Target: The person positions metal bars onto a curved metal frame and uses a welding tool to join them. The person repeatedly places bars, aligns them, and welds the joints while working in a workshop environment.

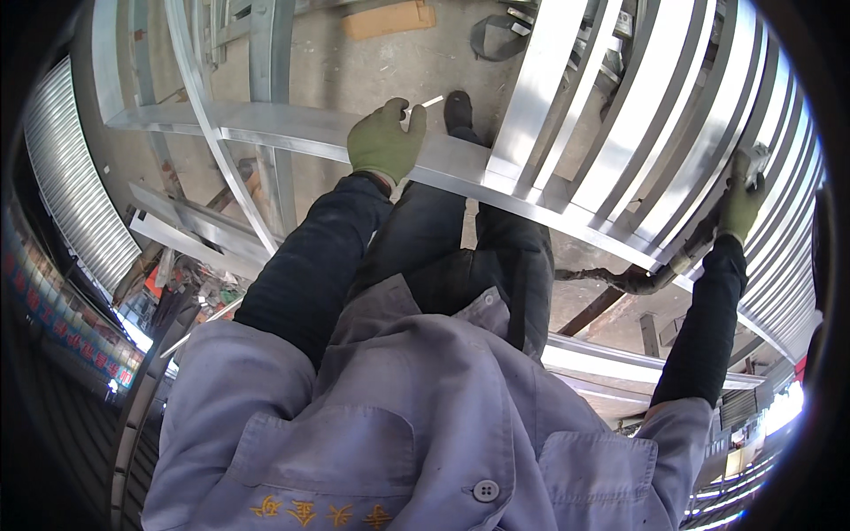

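Observation:
My left hand (385, 146), in a green glove, is closed with a short, thin white stick (432, 102) pinched between thumb and fingers. It rests over a long silvery metal rail (297, 137) that crosses in front of my legs. Out to the right, my right hand (742, 202), also gloved in green, curls around something small and greyish (757, 157) above a row of parallel metal bars (651, 106). What it holds is mostly hidden. A thick dark hose (651, 281) runs up toward that hand and wrist.
Another metal bar (199, 97) crosses the rail at left. Loose metal profiles (190, 230) lie beside a cluttered pile (181, 292). A brown cardboard piece (388, 19) and a dark strap (482, 40) are on the floor ahead. Corrugated metal (75, 168) stands at far left.

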Demonstrator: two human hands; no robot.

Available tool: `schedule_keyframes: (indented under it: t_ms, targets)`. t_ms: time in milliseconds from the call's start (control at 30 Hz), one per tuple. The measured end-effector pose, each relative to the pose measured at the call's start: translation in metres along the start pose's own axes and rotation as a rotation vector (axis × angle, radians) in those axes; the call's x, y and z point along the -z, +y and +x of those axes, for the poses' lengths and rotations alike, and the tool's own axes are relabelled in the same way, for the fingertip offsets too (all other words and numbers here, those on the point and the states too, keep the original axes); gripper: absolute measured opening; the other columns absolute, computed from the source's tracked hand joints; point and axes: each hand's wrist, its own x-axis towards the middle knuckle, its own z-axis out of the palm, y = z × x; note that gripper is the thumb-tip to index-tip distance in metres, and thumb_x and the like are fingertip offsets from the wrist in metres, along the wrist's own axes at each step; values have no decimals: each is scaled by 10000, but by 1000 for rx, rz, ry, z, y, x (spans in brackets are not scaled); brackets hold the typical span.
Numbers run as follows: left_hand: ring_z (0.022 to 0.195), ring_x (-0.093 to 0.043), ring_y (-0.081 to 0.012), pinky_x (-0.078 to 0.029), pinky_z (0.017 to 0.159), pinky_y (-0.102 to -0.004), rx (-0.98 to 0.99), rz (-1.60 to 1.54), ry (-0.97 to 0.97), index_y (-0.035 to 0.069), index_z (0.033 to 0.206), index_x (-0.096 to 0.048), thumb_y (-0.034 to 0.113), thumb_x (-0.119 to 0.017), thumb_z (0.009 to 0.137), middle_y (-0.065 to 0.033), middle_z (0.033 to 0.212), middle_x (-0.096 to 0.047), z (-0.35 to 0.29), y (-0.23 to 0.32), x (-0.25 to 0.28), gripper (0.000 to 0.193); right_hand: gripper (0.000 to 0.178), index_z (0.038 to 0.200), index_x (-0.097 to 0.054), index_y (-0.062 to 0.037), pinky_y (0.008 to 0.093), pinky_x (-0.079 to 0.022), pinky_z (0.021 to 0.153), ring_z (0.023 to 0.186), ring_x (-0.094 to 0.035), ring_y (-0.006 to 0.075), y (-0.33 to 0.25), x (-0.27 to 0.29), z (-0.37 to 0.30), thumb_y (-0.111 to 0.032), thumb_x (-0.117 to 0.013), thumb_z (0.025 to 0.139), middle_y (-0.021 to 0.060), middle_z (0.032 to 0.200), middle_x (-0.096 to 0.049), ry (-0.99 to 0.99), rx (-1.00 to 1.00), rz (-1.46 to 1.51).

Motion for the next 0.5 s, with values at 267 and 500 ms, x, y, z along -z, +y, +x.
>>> schedule_keyframes:
  t_ms: [267,500]
  targets:
    - [954,-781,-338,-594,866,-465,-45,49,17,108,1182,-756,492,-637,1015,-111,1054,-815,0,-3,-7,435,833,1556,-504,-12,384,-554,1013,1064,-698,261,-60,129,-88,-706,-349,1124,159,1301,-710,0,-120,719]
    - [903,-779,-337,-595,838,-467,-123,45,121,105,1129,-755,444,-657,1009,-110,1007,-811,-1,-9,-13,372,1100,1528,-476,68,374,-623,871,983,-748,282,-145,117,-129,-874,-498,961,230,1267,-698,-852,-57,516]
